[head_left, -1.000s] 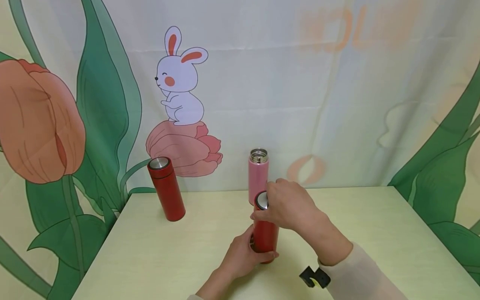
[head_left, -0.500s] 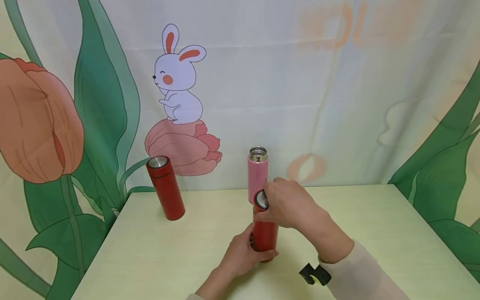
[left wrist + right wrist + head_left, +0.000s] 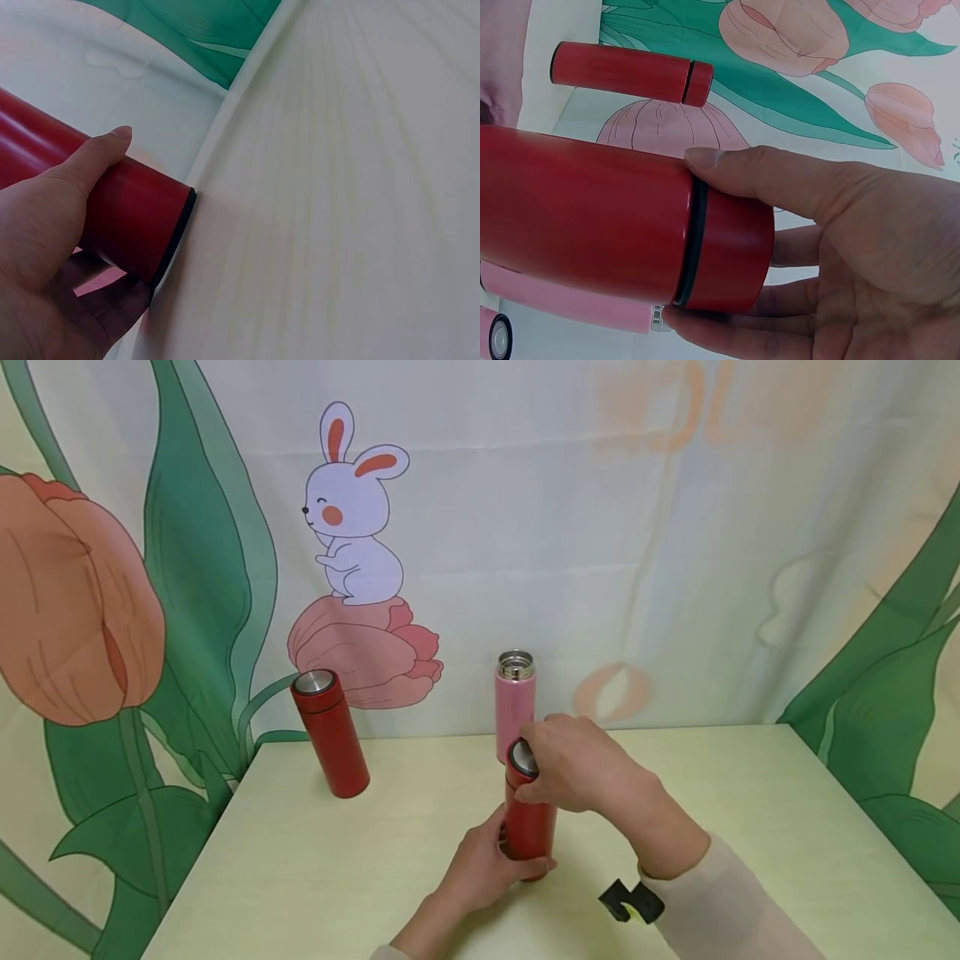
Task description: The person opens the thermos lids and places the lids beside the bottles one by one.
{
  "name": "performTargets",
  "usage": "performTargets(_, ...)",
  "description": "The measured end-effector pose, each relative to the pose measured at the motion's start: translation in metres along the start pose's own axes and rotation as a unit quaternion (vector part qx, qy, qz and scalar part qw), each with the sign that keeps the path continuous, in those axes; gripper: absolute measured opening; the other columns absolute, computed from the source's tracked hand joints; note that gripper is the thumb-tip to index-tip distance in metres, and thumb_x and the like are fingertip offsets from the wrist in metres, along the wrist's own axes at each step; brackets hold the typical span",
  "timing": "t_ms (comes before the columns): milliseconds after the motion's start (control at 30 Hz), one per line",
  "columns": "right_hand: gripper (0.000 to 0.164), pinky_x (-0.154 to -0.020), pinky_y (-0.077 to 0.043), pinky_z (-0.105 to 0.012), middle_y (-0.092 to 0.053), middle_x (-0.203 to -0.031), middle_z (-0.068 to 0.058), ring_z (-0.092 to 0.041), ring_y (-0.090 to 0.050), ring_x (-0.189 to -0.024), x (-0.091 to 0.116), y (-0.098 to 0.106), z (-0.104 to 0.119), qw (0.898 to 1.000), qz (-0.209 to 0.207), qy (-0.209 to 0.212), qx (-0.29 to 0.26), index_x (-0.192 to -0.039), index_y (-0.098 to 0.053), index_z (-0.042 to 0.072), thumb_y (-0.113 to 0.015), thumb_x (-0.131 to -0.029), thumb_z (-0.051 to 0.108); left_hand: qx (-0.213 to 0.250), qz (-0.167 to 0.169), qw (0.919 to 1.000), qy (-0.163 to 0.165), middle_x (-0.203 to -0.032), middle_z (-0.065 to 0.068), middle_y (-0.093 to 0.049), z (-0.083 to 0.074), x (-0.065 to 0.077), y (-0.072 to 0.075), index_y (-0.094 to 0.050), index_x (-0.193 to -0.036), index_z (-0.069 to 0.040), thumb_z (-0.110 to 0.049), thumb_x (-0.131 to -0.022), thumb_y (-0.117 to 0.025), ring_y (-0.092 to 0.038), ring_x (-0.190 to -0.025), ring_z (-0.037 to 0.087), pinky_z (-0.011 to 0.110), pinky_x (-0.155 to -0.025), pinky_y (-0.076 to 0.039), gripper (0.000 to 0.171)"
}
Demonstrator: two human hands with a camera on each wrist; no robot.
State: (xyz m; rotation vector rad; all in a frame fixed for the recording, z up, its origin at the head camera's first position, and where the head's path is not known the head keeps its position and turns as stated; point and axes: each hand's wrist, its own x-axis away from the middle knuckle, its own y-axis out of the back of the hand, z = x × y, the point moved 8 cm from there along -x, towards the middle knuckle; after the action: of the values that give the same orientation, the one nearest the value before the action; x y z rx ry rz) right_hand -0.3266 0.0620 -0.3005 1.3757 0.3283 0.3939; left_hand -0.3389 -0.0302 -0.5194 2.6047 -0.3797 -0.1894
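Observation:
A red thermos bottle (image 3: pixel 529 831) with a steel-topped lid (image 3: pixel 522 758) stands on the table in front of me. My left hand (image 3: pixel 480 868) grips it low down; in the left wrist view its black-edged base meets the table. My right hand (image 3: pixel 581 764) holds the lid, thumb and fingers round its sides. The right wrist view shows a black ring (image 3: pixel 692 240) between lid and body. Just behind stands a pink thermos bottle (image 3: pixel 515 706), its steel mouth uncovered and its lower part partly hidden by the red one.
Another red thermos bottle (image 3: pixel 330 735), lid on, stands at the back left of the pale table (image 3: pixel 300 877). A pink lid (image 3: pixel 500 336) shows at the lower left of the right wrist view. Behind the table hangs a printed curtain (image 3: pixel 465 527).
My right hand has turned slightly with its fingers on the lid, its fingertips shifting a little left. My left hand keeps its grip. The head view has tilted slightly.

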Motion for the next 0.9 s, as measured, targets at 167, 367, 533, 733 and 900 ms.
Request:
performTargets(167,0.032,-0.072,-0.053,-0.032,-0.062,-0.084,0.001,-0.018,-0.059,-0.083,-0.0014,-0.0006,-0.0004,1.000,0.016,0.010,-0.006,-0.098,-0.064,0.011,-0.087,-0.082,0.026,0.006,0.003,1.0000,0.006,-0.124,-0.007,-0.071,0.0001,0.0001,-0.0008,-0.050,-0.146,-0.033,-0.052,-0.081,-0.086,-0.069,-0.110,0.012,0.038,-0.096,-0.056,0.077)
performTargets(367,0.030,-0.073,-0.052,-0.032,-0.062,-0.084,0.003,-0.017,-0.059,-0.084,-0.0027,-0.0004,-0.0016,0.999,0.026,0.029,-0.011,-0.099,-0.064,0.013,-0.087,-0.082,0.022,0.014,0.005,0.9997,0.019,-0.125,-0.010,-0.070,0.0010,0.0005,-0.0011,-0.049,-0.146,-0.035,-0.052,-0.081,-0.086,-0.068,-0.111,0.011,0.039,-0.098,-0.056,0.077)
performTargets(533,0.034,-0.076,-0.054,-0.032,-0.065,-0.088,0.004,-0.016,-0.061,-0.088,-0.0023,-0.0006,-0.0028,0.998,0.032,0.042,-0.024,-0.108,-0.066,0.013,-0.087,-0.082,0.020,0.013,0.006,0.9997,0.020,-0.124,-0.011,-0.070,0.0009,0.0007,-0.0013,-0.050,-0.145,-0.034,-0.052,-0.081,-0.086,-0.068,-0.111,0.011,0.038,-0.098,-0.056,0.076)
performTargets(733,0.047,-0.082,-0.056,-0.033,-0.069,-0.102,0.003,-0.017,-0.064,-0.098,-0.0008,-0.0010,-0.0054,0.997,0.045,0.034,-0.051,-0.123,-0.068,0.012,-0.089,-0.082,0.018,0.017,0.010,0.9994,0.028,-0.125,-0.010,-0.070,0.0019,0.0004,-0.0020,-0.050,-0.145,-0.033,-0.052,-0.081,-0.086,-0.067,-0.114,0.012,0.040,-0.100,-0.055,0.076)
performTargets(900,0.051,-0.083,-0.057,-0.033,-0.070,-0.106,0.002,-0.017,-0.064,-0.100,-0.0009,-0.0005,-0.0056,0.996,0.055,0.031,-0.057,-0.128,-0.067,0.013,-0.089,-0.081,0.018,0.016,0.008,0.9995,0.026,-0.125,-0.009,-0.071,0.0015,-0.0005,-0.0019,-0.051,-0.144,-0.031,-0.052,-0.081,-0.086,-0.067,-0.113,0.013,0.042,-0.100,-0.056,0.075)
